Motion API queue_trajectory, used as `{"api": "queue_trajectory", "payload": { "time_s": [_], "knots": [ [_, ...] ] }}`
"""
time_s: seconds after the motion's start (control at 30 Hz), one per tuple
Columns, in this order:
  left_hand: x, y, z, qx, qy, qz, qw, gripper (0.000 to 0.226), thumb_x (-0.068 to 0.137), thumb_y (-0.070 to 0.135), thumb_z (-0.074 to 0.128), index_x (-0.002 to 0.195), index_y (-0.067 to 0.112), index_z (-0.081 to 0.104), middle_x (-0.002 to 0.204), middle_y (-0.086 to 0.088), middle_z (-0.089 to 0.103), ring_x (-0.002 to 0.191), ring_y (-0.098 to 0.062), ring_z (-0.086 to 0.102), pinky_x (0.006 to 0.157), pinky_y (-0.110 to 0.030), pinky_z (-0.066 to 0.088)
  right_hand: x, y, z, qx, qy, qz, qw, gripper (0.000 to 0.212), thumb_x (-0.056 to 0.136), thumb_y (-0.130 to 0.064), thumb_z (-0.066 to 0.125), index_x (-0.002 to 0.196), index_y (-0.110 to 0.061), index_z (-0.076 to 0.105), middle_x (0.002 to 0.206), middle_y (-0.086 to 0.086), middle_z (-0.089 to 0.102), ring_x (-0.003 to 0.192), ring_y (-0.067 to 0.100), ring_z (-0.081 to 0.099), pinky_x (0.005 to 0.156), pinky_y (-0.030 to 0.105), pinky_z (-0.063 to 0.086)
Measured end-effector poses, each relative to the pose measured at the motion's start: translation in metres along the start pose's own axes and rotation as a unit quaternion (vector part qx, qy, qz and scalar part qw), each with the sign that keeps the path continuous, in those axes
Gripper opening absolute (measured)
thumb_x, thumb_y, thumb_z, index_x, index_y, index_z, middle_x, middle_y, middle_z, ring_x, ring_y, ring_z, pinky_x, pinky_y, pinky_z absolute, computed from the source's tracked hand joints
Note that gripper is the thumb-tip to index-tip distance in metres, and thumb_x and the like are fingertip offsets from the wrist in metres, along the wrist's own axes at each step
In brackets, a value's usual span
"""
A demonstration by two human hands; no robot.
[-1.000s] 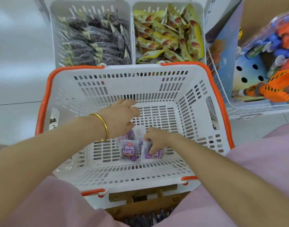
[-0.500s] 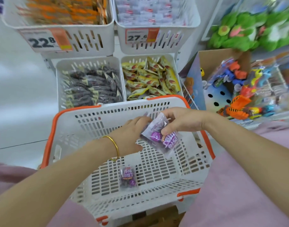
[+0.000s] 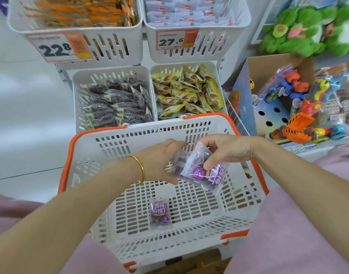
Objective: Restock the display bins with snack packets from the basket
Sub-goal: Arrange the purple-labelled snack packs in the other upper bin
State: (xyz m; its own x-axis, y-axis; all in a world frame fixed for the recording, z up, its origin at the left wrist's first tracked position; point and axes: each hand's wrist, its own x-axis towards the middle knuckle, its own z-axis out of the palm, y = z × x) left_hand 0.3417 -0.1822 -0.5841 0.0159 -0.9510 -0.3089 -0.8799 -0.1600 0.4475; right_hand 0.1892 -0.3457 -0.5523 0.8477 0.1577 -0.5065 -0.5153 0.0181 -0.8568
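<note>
**While Packets Are in Hand: Transfer Hazards and Container Contents**

While both hands hold the purple packets [image 3: 207, 175] above the basket [image 3: 73, 151], we rate a drop as the main hazard. The right hand [image 3: 227, 153] pinches the front packet between thumb and curled fingers, near one end only. The left hand [image 3: 159, 163] curls its fingers and thumb round the bundle's other edge. We judge the film to be slick, so a packet could slide out when one hand lets go. It would fall back into the basket or past the orange rim to the floor [image 3: 31, 95].

The second hazard is misfiling. We judge the upper right bin [image 3: 237, 30], marked 27.6 and filled with pale clear packets [image 3: 189, 12], to be the likely target, but blur prevents us from confirming a match. A reach to it passes over the lower left bin [image 3: 77, 99] and lower right bin [image 3: 161, 69], where a dropped packet would mix with other stock.

The third hazard is an incomplete job. One loose packet [image 3: 159, 213] lies flat on the basket floor, apart from both hands, and is easy to overlook.

Container contents:
- Basket: the one loose packet.
- Upper left bin [image 3: 135, 40], marked 22.8: orange packets [image 3: 77, 10].
- Lower left bin: dark packets [image 3: 114, 103], well filled.
- Lower right bin: yellow packets [image 3: 187, 95], heaped.
- Cardboard box [image 3: 278, 64], to the right: plastic toys [image 3: 304, 103].
</note>
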Motion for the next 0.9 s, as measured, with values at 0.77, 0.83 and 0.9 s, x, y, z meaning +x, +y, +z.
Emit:
{"api": "queue_trajectory", "payload": {
  "time_s": [0.77, 0.83, 0.9],
  "knots": [
    [0.004, 0.027, -0.027, -0.772, 0.06, -0.174, 0.608, 0.041, 0.092, 0.042, 0.05, 0.117, 0.01, 0.059, 0.114, -0.019, 0.061, 0.091, -0.027, 0.061, 0.083, -0.037, 0.055, 0.004, -0.01, 0.0, 0.097, 0.063, -0.141, 0.983, 0.039, 0.067, -0.001, 0.069, 0.104, -0.01, 0.062, 0.103, 0.011, 0.068, 0.091, 0.02, 0.065, 0.078, 0.028, 0.053],
    [0.001, 0.031, -0.029, -0.765, 0.033, -0.144, 0.627, 0.043, 0.092, 0.035, 0.051, 0.12, 0.002, 0.055, 0.098, -0.016, 0.066, 0.079, -0.022, 0.066, 0.068, -0.03, 0.057, 0.006, -0.011, 0.001, 0.116, 0.045, -0.145, 0.982, 0.043, 0.063, -0.007, 0.074, 0.105, -0.012, 0.065, 0.107, 0.015, 0.065, 0.095, 0.024, 0.063, 0.081, 0.031, 0.054],
    [0.002, 0.032, -0.03, -0.776, 0.041, -0.122, 0.618, 0.031, 0.094, 0.015, 0.049, 0.117, -0.006, 0.052, 0.087, -0.017, 0.068, 0.067, -0.018, 0.068, 0.058, -0.026, 0.056, 0.006, -0.016, 0.001, 0.14, 0.071, -0.146, 0.977, 0.05, 0.058, -0.012, 0.083, 0.104, -0.012, 0.064, 0.098, 0.011, 0.069, 0.086, 0.021, 0.067, 0.075, 0.03, 0.056]
  ]
}}
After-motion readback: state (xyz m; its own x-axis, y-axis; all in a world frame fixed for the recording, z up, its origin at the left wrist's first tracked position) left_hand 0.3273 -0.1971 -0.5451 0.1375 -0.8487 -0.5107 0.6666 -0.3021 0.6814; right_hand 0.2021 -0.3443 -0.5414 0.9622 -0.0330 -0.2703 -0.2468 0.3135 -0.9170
